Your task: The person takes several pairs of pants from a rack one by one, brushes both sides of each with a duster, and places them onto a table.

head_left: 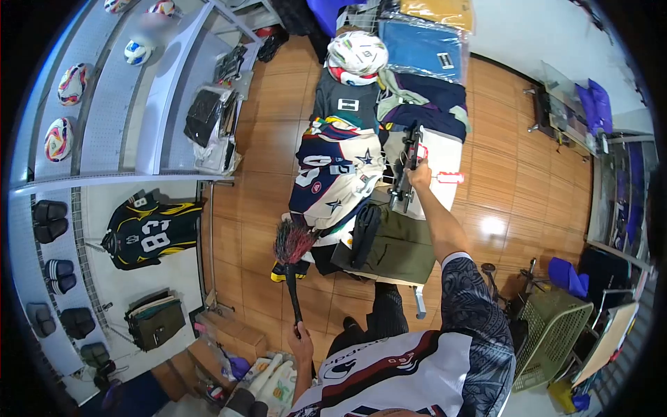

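Observation:
My left hand point(300, 342) is closed around the black handle of a duster point(294, 247). The duster's red and dark bristles point up toward the near left edge of the table, close to a striped jersey point(337, 174) with numbers and stars. My right hand point(420, 175) reaches over the table, closed on a long black object with metal parts point(403, 170); its exact kind is hard to make out. A red-and-white item point(450, 178) lies just right of that hand. Dark olive folded fabric point(396, 243) sits at the table's near end.
Footballs point(357, 55), packaged clothing point(422, 48) and a dark garment point(434, 101) fill the table's far end. Shelves with balls point(73, 83) and a hanging jersey point(153, 233) line the left. A plastic basket point(552, 337) stands at right. Cardboard boxes point(229, 333) sit lower left.

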